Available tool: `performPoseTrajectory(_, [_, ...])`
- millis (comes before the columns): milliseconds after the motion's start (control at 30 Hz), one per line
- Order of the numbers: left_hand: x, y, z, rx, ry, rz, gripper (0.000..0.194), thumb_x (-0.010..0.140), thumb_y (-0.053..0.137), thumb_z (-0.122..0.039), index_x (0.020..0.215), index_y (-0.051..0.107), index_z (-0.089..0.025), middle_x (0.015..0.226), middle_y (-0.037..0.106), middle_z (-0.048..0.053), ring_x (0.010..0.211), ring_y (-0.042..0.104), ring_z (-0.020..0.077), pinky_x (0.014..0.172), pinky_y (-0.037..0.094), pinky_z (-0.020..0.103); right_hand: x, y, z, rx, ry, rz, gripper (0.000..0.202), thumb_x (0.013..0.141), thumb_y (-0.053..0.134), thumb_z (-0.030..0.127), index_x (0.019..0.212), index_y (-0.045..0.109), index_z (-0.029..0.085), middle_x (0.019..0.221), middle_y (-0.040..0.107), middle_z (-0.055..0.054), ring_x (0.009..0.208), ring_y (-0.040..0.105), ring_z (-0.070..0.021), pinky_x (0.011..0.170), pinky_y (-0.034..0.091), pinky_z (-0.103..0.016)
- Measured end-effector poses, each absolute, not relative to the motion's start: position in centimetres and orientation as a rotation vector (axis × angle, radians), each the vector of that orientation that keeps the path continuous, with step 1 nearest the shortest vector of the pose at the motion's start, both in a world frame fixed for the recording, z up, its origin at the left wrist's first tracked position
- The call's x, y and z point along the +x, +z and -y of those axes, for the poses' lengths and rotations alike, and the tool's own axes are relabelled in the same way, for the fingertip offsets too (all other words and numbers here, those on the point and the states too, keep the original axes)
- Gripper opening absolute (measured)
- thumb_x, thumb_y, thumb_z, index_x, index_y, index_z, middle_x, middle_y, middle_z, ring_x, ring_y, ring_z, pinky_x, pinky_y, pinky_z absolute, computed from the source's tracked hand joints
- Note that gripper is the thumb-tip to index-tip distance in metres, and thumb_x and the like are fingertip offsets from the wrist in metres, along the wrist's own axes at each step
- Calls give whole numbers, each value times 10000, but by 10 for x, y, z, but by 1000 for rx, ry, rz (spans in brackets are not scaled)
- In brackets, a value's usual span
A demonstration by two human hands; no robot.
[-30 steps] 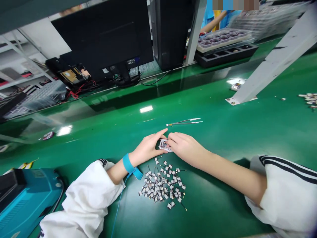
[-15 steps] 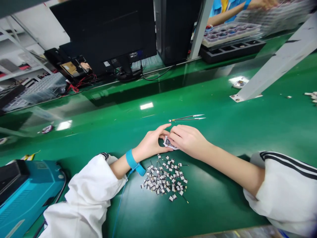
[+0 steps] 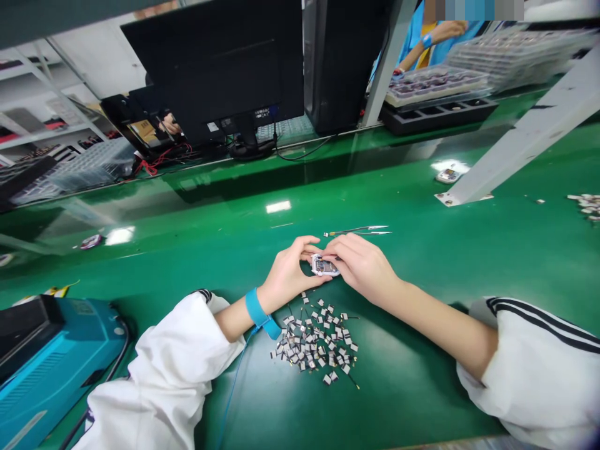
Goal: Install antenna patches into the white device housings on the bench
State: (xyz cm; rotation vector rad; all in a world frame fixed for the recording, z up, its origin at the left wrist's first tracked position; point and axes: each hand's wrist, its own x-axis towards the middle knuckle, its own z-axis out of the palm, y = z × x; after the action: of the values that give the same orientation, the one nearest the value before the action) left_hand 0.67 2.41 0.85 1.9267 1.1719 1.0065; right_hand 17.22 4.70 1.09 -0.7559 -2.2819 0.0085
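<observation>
My left hand (image 3: 289, 270) grips the left side of a small white electronic casing (image 3: 325, 265) between thumb and fingers, with a circuit board showing inside. Over the casing's upper right edge, my right hand (image 3: 363, 262) has its fingertips pinched together; whatever they hold is too small to make out. Just below both hands lies a loose heap of small parts (image 3: 316, 340) with pale square faces and short dark leads. A pair of tweezers (image 3: 360, 230) rests beyond my right hand, with one small pale piece by its left end.
A teal machine (image 3: 60, 356) stands at the left. Behind are a black monitor (image 3: 220, 62) and a black tower (image 3: 344, 62). A white post (image 3: 520, 134) meets the green table at right. Another person's arm (image 3: 424, 44) is beyond, by stacked trays (image 3: 435, 84).
My right hand's fingers have shifted up off the casing's middle to its upper edge, so more of the circuit board shows. The camera view has tilted slightly upward.
</observation>
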Motion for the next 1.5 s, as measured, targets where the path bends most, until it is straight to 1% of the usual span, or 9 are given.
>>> performPoseTrajectory(167, [7, 9, -22, 1898, 1067, -1134, 590, 569, 732, -237, 1048, 391, -187, 919, 619, 30, 831, 603, 139, 762, 501, 258, 169, 7, -50, -794, 253, 2101, 70, 768, 537, 185, 731, 584, 149, 754, 545, -27, 766, 522, -104, 680, 467, -240])
performPoseTrajectory(333, [7, 6, -23, 1879, 1071, -1132, 568, 560, 733, -210, 1023, 405, -179, 909, 630, 30, 819, 606, 138, 761, 500, 261, 165, 0, -53, -789, 302, 2076, 118, 775, 531, 213, 692, 574, 140, 707, 533, -16, 713, 532, -86, 610, 457, -203])
performPoseTrajectory(567, [6, 0, -26, 1837, 1028, -1164, 531, 557, 736, -206, 973, 406, -175, 902, 628, 34, 848, 607, 148, 767, 491, 259, 172, 3, -58, -718, 28, 2316, 184, 785, 501, 234, 642, 578, 149, 726, 556, -25, 669, 447, -100, 630, 374, -240])
performPoseTrajectory(700, [5, -5, -30, 1797, 1012, -1203, 514, 564, 729, -215, 952, 394, -172, 895, 620, 47, 833, 609, 156, 766, 496, 284, 174, 6, -58, -724, -208, 2414, 201, 808, 466, 250, 699, 611, 164, 757, 562, -40, 683, 412, -120, 635, 321, -263])
performPoseTrajectory(933, [8, -8, -34, 1784, 973, -1169, 531, 533, 747, -224, 939, 409, -171, 855, 610, 29, 793, 607, 143, 748, 507, 279, 171, 4, -58, -686, -357, 2444, 215, 832, 429, 202, 719, 603, 142, 690, 537, -32, 682, 427, -114, 682, 360, -235])
performPoseTrajectory(1100, [7, -8, -35, 1802, 964, -1172, 530, 526, 750, -224, 938, 421, -165, 833, 594, 20, 776, 597, 134, 739, 510, 274, 166, 10, -64, -628, -437, 2557, 180, 802, 458, 173, 683, 578, 111, 663, 519, -51, 669, 442, -140, 643, 375, -258])
performPoseTrajectory(1333, [9, -7, -37, 1831, 957, -1212, 551, 518, 753, -229, 957, 427, -162, 845, 610, 22, 771, 609, 138, 717, 518, 263, 158, 21, -70, -454, -480, 2753, 123, 768, 485, 120, 781, 606, 140, 736, 560, -46, 686, 468, -145, 620, 382, -267])
performPoseTrajectory(1433, [-1, -9, -53, 1819, 1028, -1293, 538, 557, 733, -231, 985, 415, -161, 878, 623, 38, 781, 618, 133, 726, 517, 258, 182, 29, -101, -509, -458, 2742, 282, 756, 461, 59, 957, 585, 214, 912, 579, -25, 795, 481, -131, 656, 389, -241])
performPoseTrajectory(1500, [-17, -11, -72, 1799, 1121, -1419, 520, 599, 709, -247, 1006, 400, -150, 929, 614, 72, 818, 614, 144, 750, 510, 281, 214, 33, -136, -652, -471, 2659, 413, 737, 410, -9, 1087, 526, 177, 1011, 570, -51, 832, 476, -131, 662, 383, -240])
